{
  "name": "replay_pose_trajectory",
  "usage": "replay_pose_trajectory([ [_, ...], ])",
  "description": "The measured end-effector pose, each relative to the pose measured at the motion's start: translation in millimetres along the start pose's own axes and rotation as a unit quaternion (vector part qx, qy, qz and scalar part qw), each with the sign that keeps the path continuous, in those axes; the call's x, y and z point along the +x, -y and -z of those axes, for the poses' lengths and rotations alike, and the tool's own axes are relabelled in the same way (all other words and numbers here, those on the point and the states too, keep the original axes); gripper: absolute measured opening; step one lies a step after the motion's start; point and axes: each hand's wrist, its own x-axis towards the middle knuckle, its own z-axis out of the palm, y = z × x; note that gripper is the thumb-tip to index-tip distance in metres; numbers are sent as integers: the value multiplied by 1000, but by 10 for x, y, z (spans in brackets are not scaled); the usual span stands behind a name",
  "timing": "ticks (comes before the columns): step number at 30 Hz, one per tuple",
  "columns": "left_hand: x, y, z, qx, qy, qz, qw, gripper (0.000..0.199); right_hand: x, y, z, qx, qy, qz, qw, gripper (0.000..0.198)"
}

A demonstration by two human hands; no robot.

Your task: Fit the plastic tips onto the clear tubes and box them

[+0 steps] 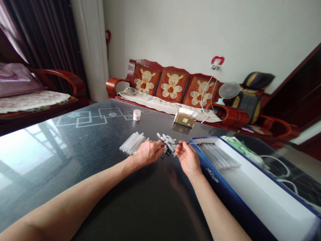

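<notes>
Between my hands runs a thin, dark pen refill (173,144), held level over a pile of small parts. My left hand (149,151) is closed at its left end, with the fingertips pinched together. Thumb and fingers of my right hand (188,156) pinch it farther right, and a paler length sticks out toward the box. Just beneath lie small white pieces (168,138) like pen caps and several small black pieces (167,151). Beside my left hand is a bundle of clear, whitish pen barrels (133,142), partly covered by that hand.
At right stands a long blue box (210,180), white inside, with a row of translucent pens (219,157) at its far end. A green-and-white bag (244,150) and white cable lie beyond it. Farther back on the dark table (112,201) are a small round container (136,114) and a tissue pack (185,119).
</notes>
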Motion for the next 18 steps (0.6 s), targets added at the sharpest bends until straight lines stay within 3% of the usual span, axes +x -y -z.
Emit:
replay_pose_trajectory([
  [10,-7,1,-30,-2,-2,-28,1000,26,-29,-100,17,-57,32,1,998,31],
  [18,-17,-17,38,-46,-10,-59,997,28,-132,-144,-83,-136,94,-17,986,25],
])
